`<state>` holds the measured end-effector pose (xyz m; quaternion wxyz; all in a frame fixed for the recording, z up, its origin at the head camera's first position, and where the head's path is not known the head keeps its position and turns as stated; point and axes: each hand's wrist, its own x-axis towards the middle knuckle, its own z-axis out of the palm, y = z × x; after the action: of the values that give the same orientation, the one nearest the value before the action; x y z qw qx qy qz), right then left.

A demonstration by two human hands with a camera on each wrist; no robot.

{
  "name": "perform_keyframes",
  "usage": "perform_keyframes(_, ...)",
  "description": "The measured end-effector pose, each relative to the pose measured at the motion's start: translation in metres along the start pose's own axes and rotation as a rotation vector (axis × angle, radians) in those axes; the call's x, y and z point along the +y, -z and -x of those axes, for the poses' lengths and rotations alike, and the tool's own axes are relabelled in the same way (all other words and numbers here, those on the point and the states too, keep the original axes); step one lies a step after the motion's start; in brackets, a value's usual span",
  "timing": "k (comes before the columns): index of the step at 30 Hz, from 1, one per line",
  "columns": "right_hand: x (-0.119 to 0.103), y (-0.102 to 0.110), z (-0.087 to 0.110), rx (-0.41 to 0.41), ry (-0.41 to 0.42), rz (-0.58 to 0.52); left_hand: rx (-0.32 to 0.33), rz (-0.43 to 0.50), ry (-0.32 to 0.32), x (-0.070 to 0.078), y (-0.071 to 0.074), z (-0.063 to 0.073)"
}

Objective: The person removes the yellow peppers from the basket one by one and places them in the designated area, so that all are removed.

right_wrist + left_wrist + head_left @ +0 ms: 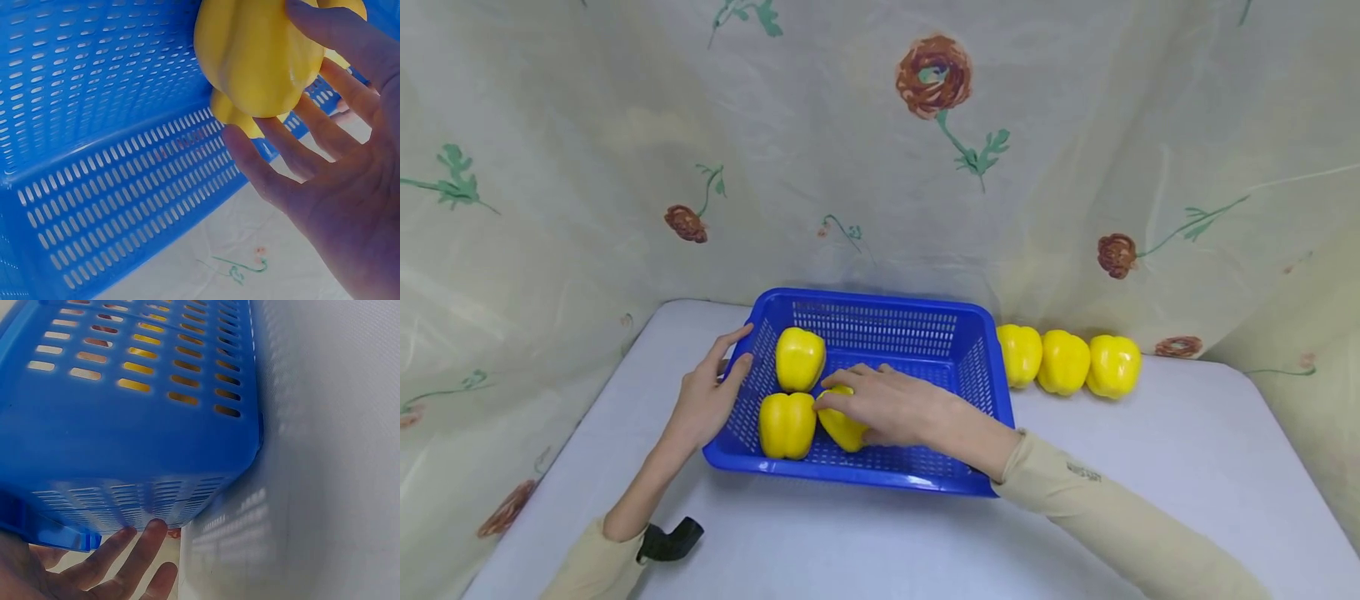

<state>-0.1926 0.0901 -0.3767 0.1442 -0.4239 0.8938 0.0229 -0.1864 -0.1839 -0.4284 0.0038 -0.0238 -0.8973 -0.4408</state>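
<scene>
One yellow pepper (pixel 842 432) was in my right grip (pixel 897 407); my outstretched left grip (pixel 707 402) touched the basket (pixel 850 476) near the desk's (pixel 850 542) far edge.

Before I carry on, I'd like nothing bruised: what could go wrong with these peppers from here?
The tilted pepper in the right grip sits close to the pepper at the near left of the blue basket and might knock it. The right forearm crosses over the basket's right rim and could bump it. Outside, three peppers stand in a tight row, so nudging one might push its neighbours.
</scene>
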Motion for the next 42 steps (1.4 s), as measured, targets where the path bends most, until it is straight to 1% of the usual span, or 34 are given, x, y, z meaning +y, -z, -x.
perform_keyframes(8,0.002,-0.005,-0.002,0.037,0.016,0.056,-0.007,-0.003,0.013,0.000,0.001,0.000)
perform_keyframes(12,0.005,-0.009,-0.003,0.051,0.024,0.067,-0.007,-0.002,0.008,0.000,0.001,0.000)
perform_keyframes(23,0.007,-0.011,-0.004,0.046,0.009,0.048,-0.003,0.002,-0.002,0.000,-0.001,-0.001)
perform_keyframes(37,0.008,-0.009,-0.002,0.048,0.033,0.051,-0.003,0.010,0.002,0.000,-0.001,-0.002)
perform_keyframes(42,0.006,-0.010,-0.002,0.025,0.018,0.051,-0.008,0.011,0.001,-0.001,-0.001,-0.001)
